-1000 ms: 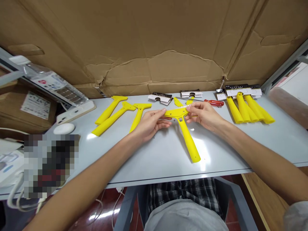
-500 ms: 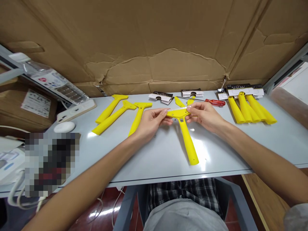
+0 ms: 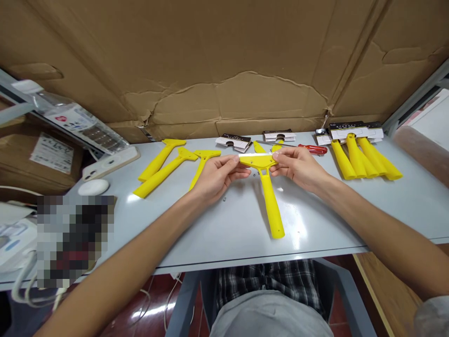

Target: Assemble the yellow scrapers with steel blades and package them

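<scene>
A yellow scraper [image 3: 270,201] is held between my two hands above the table, its wide head away from me and its handle pointing toward me. A thin white or metallic strip [image 3: 255,155] runs along the head's far edge. My left hand [image 3: 220,177] pinches the left end of the head, thumb on top. At the right end, my right hand [image 3: 293,166] pinches with thumb and fingers. Just beyond the head lie two yellow pieces [image 3: 258,148], partly hidden. Small metal bits [image 3: 224,199] lie near my left hand.
Three yellow scraper bodies [image 3: 164,175] lie at left. Several yellow handles [image 3: 356,154] with black-and-white cards rest at right. A red-handled screwdriver [image 3: 313,149] and folded cards [image 3: 233,142] are at the back, before a cardboard wall [image 3: 228,61]. A plastic bottle [image 3: 75,117] leans at left.
The scraper's head has tilted so the strip along its edge shows more, and the handle end has swung slightly left. Both hands keep their hold on the head.
</scene>
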`<control>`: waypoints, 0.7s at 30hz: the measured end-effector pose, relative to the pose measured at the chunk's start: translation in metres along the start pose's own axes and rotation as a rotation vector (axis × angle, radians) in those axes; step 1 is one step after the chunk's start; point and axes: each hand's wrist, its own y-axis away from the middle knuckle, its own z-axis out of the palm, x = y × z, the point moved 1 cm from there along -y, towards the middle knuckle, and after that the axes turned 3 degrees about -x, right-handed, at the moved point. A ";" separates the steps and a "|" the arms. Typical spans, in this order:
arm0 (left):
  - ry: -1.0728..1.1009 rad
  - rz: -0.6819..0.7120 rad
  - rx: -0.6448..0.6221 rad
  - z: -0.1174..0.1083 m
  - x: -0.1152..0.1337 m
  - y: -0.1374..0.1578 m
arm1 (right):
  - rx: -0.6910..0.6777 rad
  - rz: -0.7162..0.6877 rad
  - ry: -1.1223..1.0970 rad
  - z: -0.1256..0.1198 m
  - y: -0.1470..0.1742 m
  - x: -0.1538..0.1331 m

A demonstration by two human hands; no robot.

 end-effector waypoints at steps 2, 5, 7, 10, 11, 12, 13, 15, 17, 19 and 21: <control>-0.021 -0.008 0.019 0.000 0.000 0.000 | 0.002 0.004 0.005 0.001 0.000 0.000; -0.035 -0.021 0.046 0.002 0.001 0.001 | 0.002 0.001 0.007 0.001 0.001 0.000; -0.038 -0.019 0.060 0.004 0.002 0.002 | -0.004 -0.003 0.001 0.001 0.000 0.000; -0.057 -0.028 0.086 0.007 0.004 0.004 | -0.010 0.003 -0.005 0.001 0.000 0.001; -0.063 -0.036 0.095 0.008 0.004 0.005 | -0.012 0.009 -0.004 0.001 0.000 0.001; -0.065 -0.044 0.103 0.008 0.004 0.005 | -0.014 0.015 -0.004 0.001 0.000 0.000; -0.060 -0.049 0.112 0.008 0.005 0.005 | -0.013 0.018 -0.003 0.002 0.001 0.000; -0.043 -0.053 0.141 0.008 0.004 0.006 | -0.007 0.013 -0.003 0.003 0.002 -0.001; -0.041 -0.039 0.168 0.007 0.004 0.006 | 0.004 -0.007 -0.001 0.004 0.004 -0.002; -0.066 -0.005 0.182 0.007 0.003 0.007 | 0.006 -0.026 0.006 0.005 0.005 -0.003; -0.101 0.036 0.185 0.007 0.002 0.008 | 0.003 -0.039 0.016 0.005 0.005 -0.002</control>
